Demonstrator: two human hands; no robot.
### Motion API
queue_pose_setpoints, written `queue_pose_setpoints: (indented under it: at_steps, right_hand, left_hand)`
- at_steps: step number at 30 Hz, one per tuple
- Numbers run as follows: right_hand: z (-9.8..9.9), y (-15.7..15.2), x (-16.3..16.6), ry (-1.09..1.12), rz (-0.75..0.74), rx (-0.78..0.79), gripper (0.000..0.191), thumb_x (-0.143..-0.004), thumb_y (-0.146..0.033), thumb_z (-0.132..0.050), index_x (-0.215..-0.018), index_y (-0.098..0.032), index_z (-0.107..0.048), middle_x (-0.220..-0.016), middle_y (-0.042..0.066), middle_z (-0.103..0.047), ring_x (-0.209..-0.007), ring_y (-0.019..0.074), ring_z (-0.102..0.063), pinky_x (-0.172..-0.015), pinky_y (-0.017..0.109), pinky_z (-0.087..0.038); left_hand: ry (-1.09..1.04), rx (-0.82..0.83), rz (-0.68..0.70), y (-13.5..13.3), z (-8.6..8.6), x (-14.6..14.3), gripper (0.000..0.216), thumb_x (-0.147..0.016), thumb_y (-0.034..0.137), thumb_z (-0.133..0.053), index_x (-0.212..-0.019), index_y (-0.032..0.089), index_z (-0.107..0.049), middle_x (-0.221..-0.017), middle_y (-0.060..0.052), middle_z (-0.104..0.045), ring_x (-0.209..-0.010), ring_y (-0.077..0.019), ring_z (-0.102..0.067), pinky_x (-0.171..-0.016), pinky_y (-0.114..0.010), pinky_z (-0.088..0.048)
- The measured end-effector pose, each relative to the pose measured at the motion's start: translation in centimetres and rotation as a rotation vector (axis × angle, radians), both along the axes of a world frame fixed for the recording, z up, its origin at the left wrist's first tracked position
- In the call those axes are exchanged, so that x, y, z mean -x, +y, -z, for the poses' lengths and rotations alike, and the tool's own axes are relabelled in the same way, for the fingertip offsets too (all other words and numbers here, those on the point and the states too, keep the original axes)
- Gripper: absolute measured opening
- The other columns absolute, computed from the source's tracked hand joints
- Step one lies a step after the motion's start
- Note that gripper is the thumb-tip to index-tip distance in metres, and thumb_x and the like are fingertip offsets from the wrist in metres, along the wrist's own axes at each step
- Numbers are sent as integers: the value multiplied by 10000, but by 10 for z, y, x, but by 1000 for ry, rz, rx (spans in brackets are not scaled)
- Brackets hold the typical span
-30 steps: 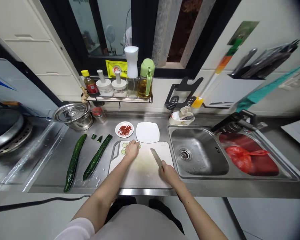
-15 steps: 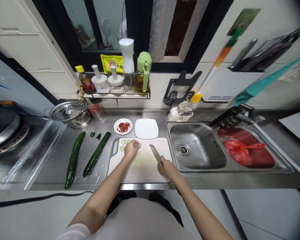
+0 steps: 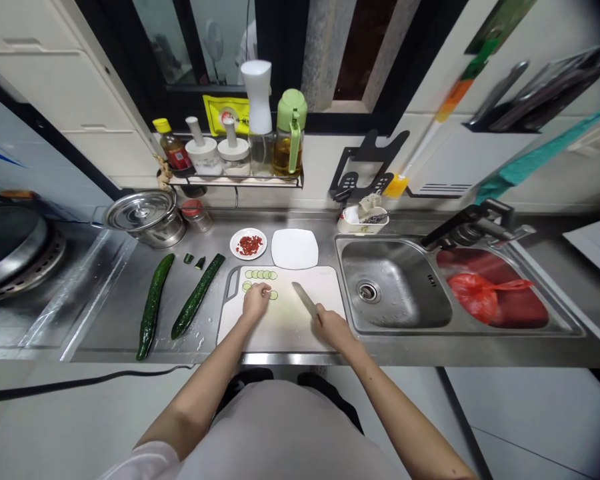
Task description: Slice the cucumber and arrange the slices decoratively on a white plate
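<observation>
Since a moment ago, the left hand (image 3: pixel 255 301) has drawn back toward the body, uncovering a row of cucumber slices (image 3: pixel 261 275) on the white cutting board (image 3: pixel 285 320). That row now lies just beyond the left fingers (image 3: pixel 265 289), which are curled, their tips touching a further slice or two; whether they pinch one cannot be told. Right hand (image 3: pixel 330 327) is closed around the handle of a knife (image 3: pixel 304 298), its blade pointing away from the body over the board, apart from the slices. Well left of the left fingers, two whole cucumbers (image 3: pixel 197 295) lie on the steel worktop (image 3: pixel 115 313).
</observation>
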State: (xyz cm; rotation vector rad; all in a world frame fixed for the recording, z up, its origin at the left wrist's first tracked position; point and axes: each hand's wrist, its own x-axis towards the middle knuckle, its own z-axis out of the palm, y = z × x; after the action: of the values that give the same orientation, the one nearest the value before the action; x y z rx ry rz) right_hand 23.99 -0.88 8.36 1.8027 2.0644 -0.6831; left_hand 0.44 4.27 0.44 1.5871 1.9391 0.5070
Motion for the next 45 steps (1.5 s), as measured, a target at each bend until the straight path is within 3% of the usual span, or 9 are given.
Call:
queue_pose_setpoints:
  at_steps: [10,25,36,45]
  right_hand:
    - [-3,-14,28,39,-160,7,273,-936,-176,-324,-1157,-172,-484,-954,122,-689,-886,242,-656,-671,284,-368]
    - [1,-14,38,26,-153,45,286,-920,-135,-330,-1163,-155,-478,-953,140,-684,-879,247,-658,-677,295,-395]
    - [-2,-10,42,5,-144,84,299,-928,-137,-345,-1195,-161,-477,-975,138,-687,-906,237,-663,-697,291,-414]
    - [7,-4,44,10,-168,52,318,-915,-103,-335,-1193,-154,-479,-981,132,-696,-906,239,-672,-673,288,-422]
  left_hand:
    - [-38,-4,-54,1,3,1,163,-805,138,-569,-893,185,-698,-842,-33,-671,-799,-151,-596,-756,-256,-454]
    - [-23,11,-63,3,4,1,162,-802,150,-567,-896,192,-691,-893,-40,-681,-827,-161,-602,-767,-262,-450]
    - [-37,21,-65,7,6,2,167,-772,125,-578,-871,197,-692,-821,-21,-679,-832,-160,-607,-759,-254,-448]
    - [-101,57,-108,8,4,2,134,-758,143,-603,-841,205,-689,-799,-8,-687,-787,-154,-610,-713,-246,-436]
